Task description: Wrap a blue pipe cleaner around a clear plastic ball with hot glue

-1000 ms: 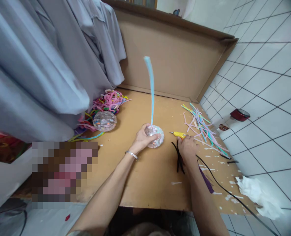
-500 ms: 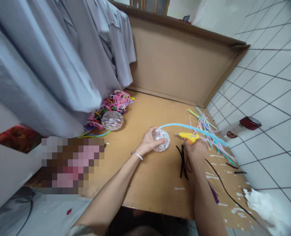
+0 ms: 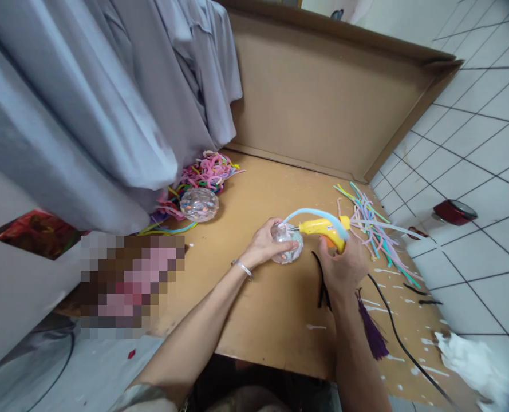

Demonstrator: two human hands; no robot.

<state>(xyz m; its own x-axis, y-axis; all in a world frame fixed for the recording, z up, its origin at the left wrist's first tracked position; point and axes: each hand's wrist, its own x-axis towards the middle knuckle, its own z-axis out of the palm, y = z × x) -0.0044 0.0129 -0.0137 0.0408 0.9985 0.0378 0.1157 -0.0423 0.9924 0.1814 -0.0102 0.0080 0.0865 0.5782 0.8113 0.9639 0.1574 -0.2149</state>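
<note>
My left hand point(image 3: 268, 245) is closed round a clear, faceted plastic ball point(image 3: 289, 252) with small coloured bits inside. A light blue pipe cleaner point(image 3: 308, 212) arches from the top of the ball toward the right. In my right hand point(image 3: 345, 263) is a yellow glue gun point(image 3: 318, 227), a pale glue stick point(image 3: 394, 226) jutting from its rear. The gun's nozzle meets the ball's upper right side; whether it touches I cannot tell. Black pipe cleaners point(image 3: 319, 277) lie beside my right wrist, and a purple tassel point(image 3: 373, 332) lies right of my forearm.
A second clear ball point(image 3: 200, 205) sits by a heap of coloured pipe cleaners point(image 3: 211, 171) at left. More pipe cleaners point(image 3: 377, 234) lie at right. A black cord point(image 3: 395, 329) crosses the glue-spotted cardboard. Grey cloth point(image 3: 151, 86) hangs left, a red-lidded jar point(image 3: 455, 212) stands right.
My right hand has raised and turned the glue gun, bringing its nozzle from a gap right up to the ball. The blue pipe cleaner now bends more tightly. My left hand keeps its hold.
</note>
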